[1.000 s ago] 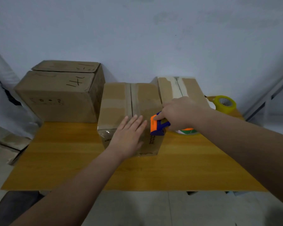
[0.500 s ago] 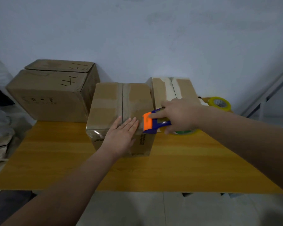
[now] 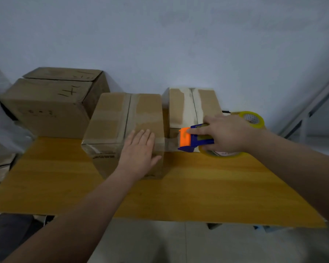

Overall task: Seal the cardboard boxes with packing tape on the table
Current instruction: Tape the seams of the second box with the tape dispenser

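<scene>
brown cardboard box [image 3: 125, 118], middle of yellow wooden table [image 3: 198, 186], centre seam taped along its top. left hand [image 3: 139, 154]: fingers straight, pressed flat on the box's near right top corner. right hand [image 3: 228, 135]: curled round orange-and-blue tape dispenser [image 3: 192, 139], just right of the box. clear tape strip [image 3: 169, 146] stretched between box and dispenser. risk: the strip may wrinkle, twist or peel off the box edge if tension drops; a hard pull could slide the box.
</scene>
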`<state>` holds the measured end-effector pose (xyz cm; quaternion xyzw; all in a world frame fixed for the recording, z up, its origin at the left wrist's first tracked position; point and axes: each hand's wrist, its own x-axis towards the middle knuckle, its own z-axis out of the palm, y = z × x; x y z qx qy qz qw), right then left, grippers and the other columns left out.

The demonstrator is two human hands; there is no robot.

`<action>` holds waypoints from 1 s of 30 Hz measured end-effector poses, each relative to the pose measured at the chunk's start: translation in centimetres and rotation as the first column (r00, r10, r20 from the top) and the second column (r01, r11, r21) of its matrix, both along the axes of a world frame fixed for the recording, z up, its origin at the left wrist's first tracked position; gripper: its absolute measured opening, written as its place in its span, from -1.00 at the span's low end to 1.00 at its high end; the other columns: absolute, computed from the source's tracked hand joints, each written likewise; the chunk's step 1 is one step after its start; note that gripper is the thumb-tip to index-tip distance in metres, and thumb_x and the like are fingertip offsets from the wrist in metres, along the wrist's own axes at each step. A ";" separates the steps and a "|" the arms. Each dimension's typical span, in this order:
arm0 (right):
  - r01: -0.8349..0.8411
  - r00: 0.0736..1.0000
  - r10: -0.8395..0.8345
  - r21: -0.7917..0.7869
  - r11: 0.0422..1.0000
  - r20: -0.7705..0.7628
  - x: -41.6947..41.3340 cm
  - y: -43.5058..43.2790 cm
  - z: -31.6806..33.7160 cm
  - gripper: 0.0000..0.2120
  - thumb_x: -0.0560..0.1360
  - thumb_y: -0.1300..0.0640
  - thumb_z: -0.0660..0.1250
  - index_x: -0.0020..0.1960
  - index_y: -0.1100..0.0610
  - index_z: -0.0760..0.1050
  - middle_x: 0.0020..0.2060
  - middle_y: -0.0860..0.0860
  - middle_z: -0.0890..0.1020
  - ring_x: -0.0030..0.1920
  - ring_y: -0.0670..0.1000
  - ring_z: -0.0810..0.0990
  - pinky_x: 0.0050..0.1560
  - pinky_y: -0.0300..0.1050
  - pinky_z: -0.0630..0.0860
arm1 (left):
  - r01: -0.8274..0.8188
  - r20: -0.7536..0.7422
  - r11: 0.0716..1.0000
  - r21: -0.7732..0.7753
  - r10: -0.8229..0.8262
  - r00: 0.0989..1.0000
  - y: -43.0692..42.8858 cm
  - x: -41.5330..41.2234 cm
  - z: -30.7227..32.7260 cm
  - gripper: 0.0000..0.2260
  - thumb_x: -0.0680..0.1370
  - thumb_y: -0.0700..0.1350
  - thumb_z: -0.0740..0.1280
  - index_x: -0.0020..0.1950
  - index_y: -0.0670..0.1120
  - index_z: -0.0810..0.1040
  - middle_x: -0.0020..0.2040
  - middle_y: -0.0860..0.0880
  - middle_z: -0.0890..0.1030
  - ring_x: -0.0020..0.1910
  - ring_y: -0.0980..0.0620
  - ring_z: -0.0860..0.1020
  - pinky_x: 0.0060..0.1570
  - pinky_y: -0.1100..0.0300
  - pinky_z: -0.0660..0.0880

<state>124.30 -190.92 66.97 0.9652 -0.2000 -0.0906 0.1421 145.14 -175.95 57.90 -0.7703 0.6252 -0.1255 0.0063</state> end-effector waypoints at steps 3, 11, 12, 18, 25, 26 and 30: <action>-0.006 1.000 0.006 0.011 1.000 0.030 -0.1 -0.2 -0.8 -0.38 0.50 -0.30 0.16 0.48 -0.29 -0.01 0.12 -0.03 0.41 0.04 -0.01 0.45 -0.27 -0.19 0.22 | 0.013 -0.001 0.999 0.031 -0.013 1.000 -1.4 -1.7 -1.0 -0.30 0.58 0.25 0.03 0.54 -0.13 -0.11 0.56 -0.10 -0.02 0.53 -0.04 -0.05 0.42 0.03 -0.25; -0.027 0.998 0.027 -0.006 1.000 0.062 -1.1 -1.6 -1.4 -0.36 0.50 -0.31 0.15 0.49 -0.29 -0.04 0.17 -0.01 0.41 0.09 0.01 0.44 -0.25 -0.19 0.25 | -0.022 -0.002 0.998 0.061 0.023 1.000 -4.1 -2.5 -1.5 -0.46 0.65 0.08 -0.12 0.52 -0.21 -0.13 0.55 -0.17 -0.04 0.52 -0.05 -0.04 0.43 0.08 -0.18; -0.038 0.997 0.039 -0.002 0.999 0.063 -1.3 -1.8 -1.4 -0.35 0.50 -0.31 0.15 0.49 -0.29 -0.05 0.18 -0.01 0.41 0.10 0.01 0.44 -0.24 -0.20 0.26 | -0.024 -0.003 0.997 0.069 0.024 1.000 -4.2 -2.3 -1.6 -0.47 0.65 0.07 -0.14 0.52 -0.21 -0.13 0.55 -0.17 -0.04 0.52 -0.05 -0.04 0.42 0.08 -0.19; -0.072 0.997 0.072 0.005 0.997 0.008 -3.9 -2.7 -1.3 -0.32 0.49 -0.33 0.13 0.50 -0.28 -0.11 0.23 0.01 0.36 0.13 0.01 0.42 -0.15 -0.20 0.33 | -0.016 0.032 0.996 0.082 0.014 0.999 -4.1 -2.0 -2.0 -0.48 0.64 0.05 -0.22 0.52 -0.20 -0.12 0.54 -0.17 -0.03 0.52 -0.04 -0.04 0.38 0.08 -0.26; -0.087 0.995 0.083 -0.075 0.993 -0.047 -2.0 -1.9 -1.0 -0.42 0.52 -0.30 0.11 0.48 -0.23 0.06 0.19 0.02 0.42 0.06 0.08 0.48 -0.19 -0.12 0.35 | -0.039 0.056 0.997 0.069 0.035 0.998 -4.2 -2.2 -2.1 -0.45 0.63 0.10 -0.18 0.52 -0.20 -0.11 0.55 -0.15 -0.02 0.52 -0.02 -0.02 0.38 0.11 -0.26; -0.079 0.995 0.075 -0.067 0.995 -0.064 -1.6 -1.8 -0.8 -0.42 0.52 -0.30 0.11 0.49 -0.23 0.06 0.19 0.03 0.42 0.07 0.10 0.48 -0.16 -0.09 0.42 | -0.041 0.064 0.997 0.069 0.037 0.997 -4.2 -2.2 -2.0 -0.44 0.63 0.11 -0.17 0.52 -0.20 -0.11 0.55 -0.15 -0.02 0.52 -0.02 -0.02 0.39 0.11 -0.26; -0.071 0.982 0.057 -0.070 0.995 -0.180 0.0 -1.1 -0.4 -0.45 0.55 -0.24 0.11 0.49 -0.20 0.07 0.24 0.09 0.40 0.09 0.15 0.47 -0.02 0.04 0.50 | -0.039 0.077 0.996 0.075 0.033 0.997 -4.2 -2.2 -2.0 -0.44 0.63 0.12 -0.17 0.51 -0.19 -0.15 0.55 -0.13 -0.04 0.52 -0.02 -0.03 0.37 0.11 -0.27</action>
